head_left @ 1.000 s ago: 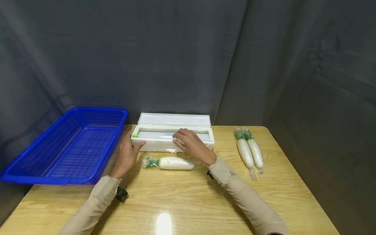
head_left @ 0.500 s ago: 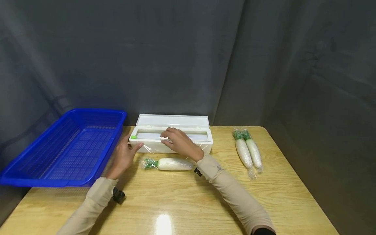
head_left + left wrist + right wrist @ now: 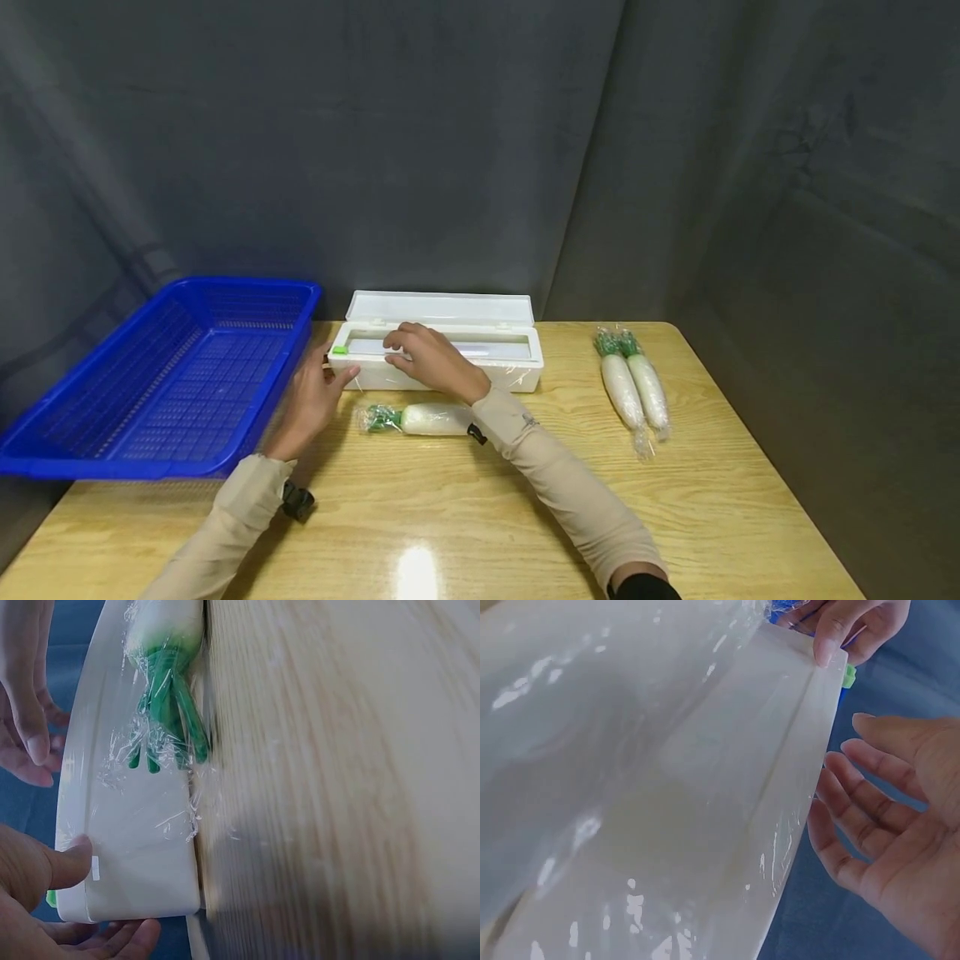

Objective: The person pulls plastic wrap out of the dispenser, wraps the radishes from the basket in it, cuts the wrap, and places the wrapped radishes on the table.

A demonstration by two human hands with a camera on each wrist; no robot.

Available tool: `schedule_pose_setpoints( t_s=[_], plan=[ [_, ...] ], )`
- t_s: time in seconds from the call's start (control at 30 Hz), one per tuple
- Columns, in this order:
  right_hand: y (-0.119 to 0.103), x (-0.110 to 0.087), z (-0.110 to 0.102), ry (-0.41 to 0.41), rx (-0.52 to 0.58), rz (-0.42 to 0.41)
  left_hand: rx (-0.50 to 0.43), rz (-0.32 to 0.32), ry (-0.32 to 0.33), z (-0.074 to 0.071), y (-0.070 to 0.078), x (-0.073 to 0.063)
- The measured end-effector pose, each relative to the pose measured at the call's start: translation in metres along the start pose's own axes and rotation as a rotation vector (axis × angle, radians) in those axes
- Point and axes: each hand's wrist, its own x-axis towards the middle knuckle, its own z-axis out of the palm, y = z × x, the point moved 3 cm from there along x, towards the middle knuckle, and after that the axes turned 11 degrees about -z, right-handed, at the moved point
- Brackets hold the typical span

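A white cling film dispenser point(image 3: 435, 373) stands at the back of the table with its lid point(image 3: 441, 307) raised and a green slider point(image 3: 340, 350) at its left end. My left hand point(image 3: 311, 400) grips that end, thumb on the front and fingertips round the end face. Over the front rim hovers my right hand point(image 3: 437, 362); in the right wrist view its fingers are loosely bent, thumb apart, with nothing visible between them. Clear film point(image 3: 667, 742) drapes the dispenser's front. Just before it lies a film-wrapped white radish point(image 3: 433, 419) with green stalks, its right end hidden by my right wrist.
Two more wrapped radishes point(image 3: 636, 387) lie side by side on the right of the wooden table point(image 3: 480, 500). A blue plastic basket point(image 3: 161, 468) takes up the left side. Dark grey curtains point(image 3: 450, 150) hang behind and along the sides.
My right hand has slid leftwards along the dispenser's front rim, away from its right half. The left hand keeps its grip on the left end. The radishes stay in place.
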Motion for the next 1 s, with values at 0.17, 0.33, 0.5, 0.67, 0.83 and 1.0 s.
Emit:
schedule_pose_setpoints(
  t_s=[0.17, 0.33, 0.5, 0.67, 0.83, 1.0],
  plan=[
    [-0.001, 0.006, 0.005, -0.013, -0.010, -0.001, -0.009, -0.016, -0.029, 0.000, -0.002, -0.001],
    [-0.001, 0.015, 0.009, -0.019, -0.003, -0.002, -0.001, 0.007, -0.009, -0.001, -0.002, -0.001],
    [-0.002, 0.027, 0.014, -0.052, 0.011, 0.023, 0.008, 0.021, 0.004, 0.000, 0.000, 0.000],
    [-0.006, 0.041, 0.019, -0.066, 0.003, 0.028, 0.019, 0.007, -0.006, 0.000, -0.001, 0.001],
    [-0.009, 0.052, 0.022, -0.036, -0.008, 0.010, 0.019, 0.012, -0.001, -0.001, -0.001, 0.002],
    [-0.010, 0.059, 0.027, -0.042, -0.002, 0.005, 0.012, 0.008, 0.000, 0.000, -0.002, 0.002]
  ],
)
